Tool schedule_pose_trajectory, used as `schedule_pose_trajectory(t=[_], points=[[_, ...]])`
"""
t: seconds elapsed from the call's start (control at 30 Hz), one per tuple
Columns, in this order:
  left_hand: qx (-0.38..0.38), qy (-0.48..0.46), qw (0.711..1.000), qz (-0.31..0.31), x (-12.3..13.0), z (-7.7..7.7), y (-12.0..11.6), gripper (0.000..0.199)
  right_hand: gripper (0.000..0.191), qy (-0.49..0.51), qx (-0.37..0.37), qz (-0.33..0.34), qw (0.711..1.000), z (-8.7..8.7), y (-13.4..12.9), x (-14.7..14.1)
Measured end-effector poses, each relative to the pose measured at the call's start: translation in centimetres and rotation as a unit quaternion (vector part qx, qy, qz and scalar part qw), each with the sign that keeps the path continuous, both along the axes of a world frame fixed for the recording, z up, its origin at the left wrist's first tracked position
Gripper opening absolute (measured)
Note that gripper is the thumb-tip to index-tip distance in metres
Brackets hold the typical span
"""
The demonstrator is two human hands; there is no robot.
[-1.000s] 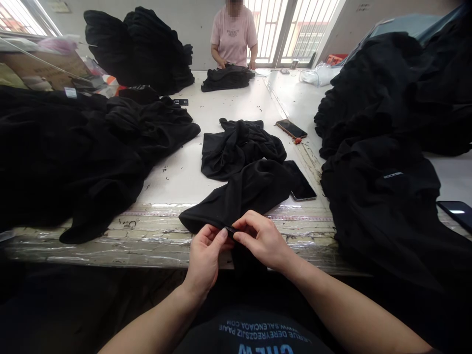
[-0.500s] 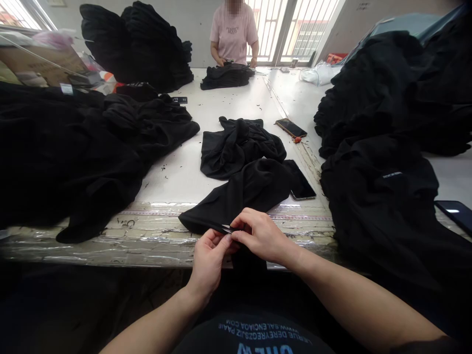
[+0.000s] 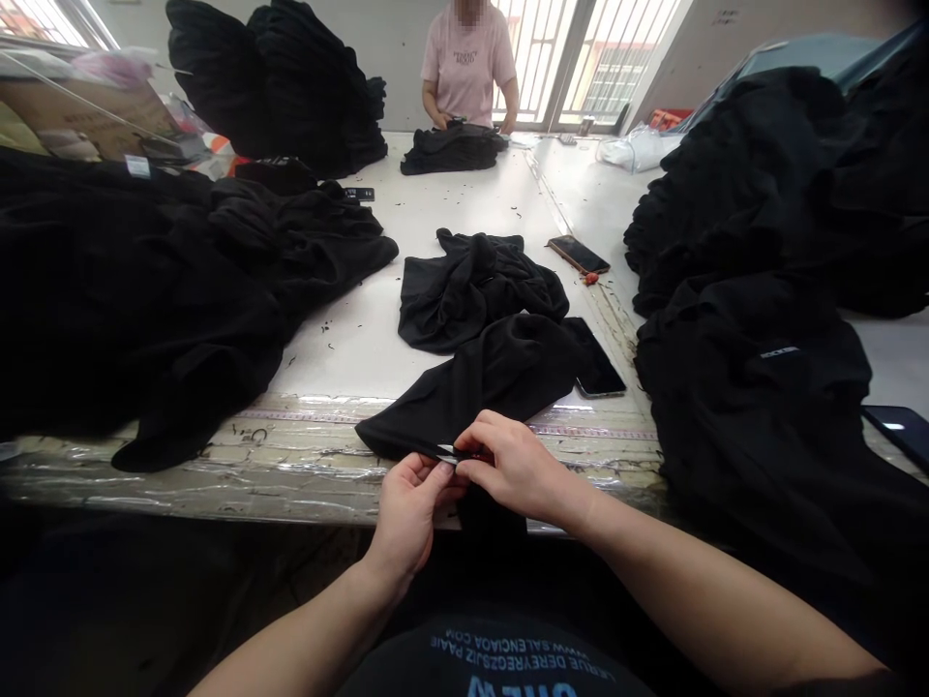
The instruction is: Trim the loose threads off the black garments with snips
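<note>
A black garment (image 3: 483, 373) lies crumpled on the table and hangs over its front edge. At that edge my left hand (image 3: 410, 503) pinches the cloth between thumb and fingers. My right hand (image 3: 512, 465) is closed round small thread snips (image 3: 448, 452), whose pale metal blades point left at the fabric by my left fingertips. Most of the snips is hidden inside my right hand. The two hands nearly touch each other.
Large heaps of black garments lie at the left (image 3: 145, 290) and right (image 3: 755, 378). A dark phone (image 3: 601, 363) rests beside the garment, another phone (image 3: 579, 254) farther back. Across the table (image 3: 348, 319), a person in a pink shirt (image 3: 468, 68) handles folded black cloth (image 3: 454, 148).
The view has shifted slightly. The snips' blades show a little more apart at the cloth; both hands keep nearly the same place and hold.
</note>
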State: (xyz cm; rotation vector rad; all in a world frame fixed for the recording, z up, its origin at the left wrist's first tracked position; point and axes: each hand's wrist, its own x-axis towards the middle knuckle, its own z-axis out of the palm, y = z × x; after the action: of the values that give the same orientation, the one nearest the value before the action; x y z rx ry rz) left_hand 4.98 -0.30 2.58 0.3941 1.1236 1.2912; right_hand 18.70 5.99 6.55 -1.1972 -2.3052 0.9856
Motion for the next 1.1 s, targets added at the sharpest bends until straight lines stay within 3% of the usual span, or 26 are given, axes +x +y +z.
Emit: schedule_pose_trajectory(t=[0.7,1.1], points=[[-0.006,0.009,1.000,0.002,-0.6,-0.3,-0.2,0.027,0.008,0.000,-0.017,0.019,1.000,0.4,0.5,0.2],[-0.015,-0.026,1.000,0.001,0.5,-0.7,-0.6,0.028,0.009,-0.017,-0.007,0.042,0.999,0.4,0.7,-0.5]])
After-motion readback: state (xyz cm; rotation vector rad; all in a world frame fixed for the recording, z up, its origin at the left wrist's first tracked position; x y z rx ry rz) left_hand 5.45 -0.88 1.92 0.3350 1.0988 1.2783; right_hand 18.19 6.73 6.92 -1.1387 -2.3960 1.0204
